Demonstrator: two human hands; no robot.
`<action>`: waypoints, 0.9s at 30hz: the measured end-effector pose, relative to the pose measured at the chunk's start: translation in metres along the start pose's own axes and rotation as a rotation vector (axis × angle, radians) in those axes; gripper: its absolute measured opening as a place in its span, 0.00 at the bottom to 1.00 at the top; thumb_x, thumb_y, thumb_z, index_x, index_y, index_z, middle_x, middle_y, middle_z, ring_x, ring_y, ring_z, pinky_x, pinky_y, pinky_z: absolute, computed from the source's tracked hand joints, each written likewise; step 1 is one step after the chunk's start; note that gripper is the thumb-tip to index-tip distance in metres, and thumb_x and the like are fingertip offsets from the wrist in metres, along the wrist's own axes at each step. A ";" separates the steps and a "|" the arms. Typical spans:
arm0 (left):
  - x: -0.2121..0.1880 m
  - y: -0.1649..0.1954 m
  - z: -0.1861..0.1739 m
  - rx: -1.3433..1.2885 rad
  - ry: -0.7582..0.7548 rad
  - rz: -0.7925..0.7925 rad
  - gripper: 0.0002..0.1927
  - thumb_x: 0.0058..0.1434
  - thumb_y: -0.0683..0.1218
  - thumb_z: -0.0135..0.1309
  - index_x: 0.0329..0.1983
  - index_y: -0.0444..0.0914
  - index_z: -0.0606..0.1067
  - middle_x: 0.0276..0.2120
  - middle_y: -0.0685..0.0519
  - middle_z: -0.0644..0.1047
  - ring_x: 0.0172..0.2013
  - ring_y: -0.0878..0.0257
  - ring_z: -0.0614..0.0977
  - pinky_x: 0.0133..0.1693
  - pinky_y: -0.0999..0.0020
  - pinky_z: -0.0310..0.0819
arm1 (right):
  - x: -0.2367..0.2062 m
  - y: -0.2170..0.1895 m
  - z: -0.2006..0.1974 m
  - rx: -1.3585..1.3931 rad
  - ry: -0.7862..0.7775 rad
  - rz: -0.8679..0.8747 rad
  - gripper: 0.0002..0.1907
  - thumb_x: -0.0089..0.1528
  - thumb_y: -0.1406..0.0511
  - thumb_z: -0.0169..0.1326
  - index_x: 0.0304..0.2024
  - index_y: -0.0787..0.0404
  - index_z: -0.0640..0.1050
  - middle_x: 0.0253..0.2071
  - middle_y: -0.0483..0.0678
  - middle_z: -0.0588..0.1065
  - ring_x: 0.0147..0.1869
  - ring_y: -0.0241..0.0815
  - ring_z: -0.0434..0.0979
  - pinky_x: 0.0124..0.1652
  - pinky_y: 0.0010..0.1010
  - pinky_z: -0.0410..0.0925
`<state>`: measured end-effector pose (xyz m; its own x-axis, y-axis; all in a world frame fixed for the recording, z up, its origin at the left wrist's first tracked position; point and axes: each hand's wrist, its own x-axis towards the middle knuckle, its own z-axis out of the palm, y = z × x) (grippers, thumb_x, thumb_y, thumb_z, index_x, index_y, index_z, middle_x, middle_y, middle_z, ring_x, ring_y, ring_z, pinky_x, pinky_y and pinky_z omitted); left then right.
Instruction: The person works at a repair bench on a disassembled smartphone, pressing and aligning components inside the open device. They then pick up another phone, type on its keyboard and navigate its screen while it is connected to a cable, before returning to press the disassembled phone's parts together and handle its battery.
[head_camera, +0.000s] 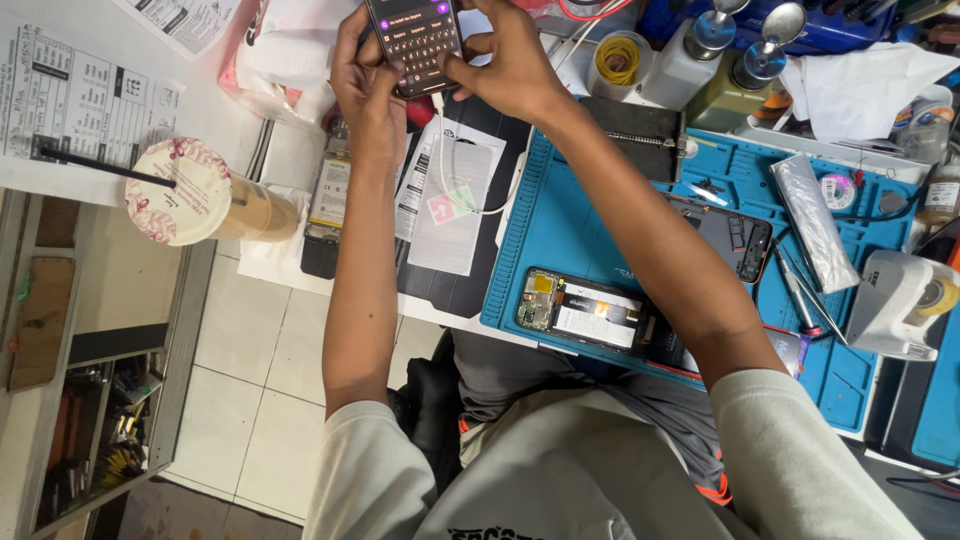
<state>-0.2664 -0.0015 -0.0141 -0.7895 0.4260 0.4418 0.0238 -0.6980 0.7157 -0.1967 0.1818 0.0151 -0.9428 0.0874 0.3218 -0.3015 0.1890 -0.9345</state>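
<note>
Grey sleeves, lower edge, nearest the camera; bare forearms reach away over the blue work mat (560, 215), the landmark. Opened phone (585, 312), back removed: on the mat's near edge. Lit smartphone (417, 40), white cable (447, 165) attached: beyond the mat's far-left corner, held above the surface. Left hand (362, 85): fingers wrapped round its left side. Right hand (505, 62): clasps its right side, thumb on the screen. Lidded cup (205, 195), black straw: well left of the mat.
</note>
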 end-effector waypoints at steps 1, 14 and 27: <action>0.001 0.000 0.000 -0.002 -0.005 0.001 0.32 0.65 0.27 0.46 0.73 0.33 0.62 0.55 0.44 0.79 0.52 0.64 0.81 0.57 0.66 0.78 | 0.000 -0.001 0.000 0.001 0.004 -0.005 0.28 0.65 0.76 0.61 0.65 0.73 0.67 0.64 0.55 0.69 0.47 0.44 0.87 0.35 0.28 0.80; 0.001 -0.002 0.000 0.015 -0.001 -0.002 0.30 0.69 0.27 0.49 0.73 0.34 0.62 0.56 0.45 0.80 0.53 0.64 0.81 0.57 0.67 0.76 | -0.003 0.002 -0.004 -0.049 -0.032 -0.116 0.34 0.63 0.77 0.65 0.68 0.73 0.65 0.67 0.59 0.67 0.52 0.46 0.86 0.37 0.29 0.80; 0.001 -0.005 0.006 0.154 0.080 0.053 0.27 0.70 0.31 0.55 0.70 0.34 0.62 0.55 0.45 0.81 0.55 0.63 0.81 0.61 0.64 0.76 | -0.001 0.004 0.005 0.096 0.037 0.033 0.24 0.71 0.75 0.53 0.70 0.68 0.67 0.68 0.56 0.68 0.51 0.44 0.87 0.36 0.29 0.80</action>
<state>-0.2640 0.0058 -0.0139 -0.8305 0.3398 0.4414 0.1555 -0.6195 0.7694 -0.1980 0.1778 0.0106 -0.9471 0.1280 0.2942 -0.2842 0.0907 -0.9545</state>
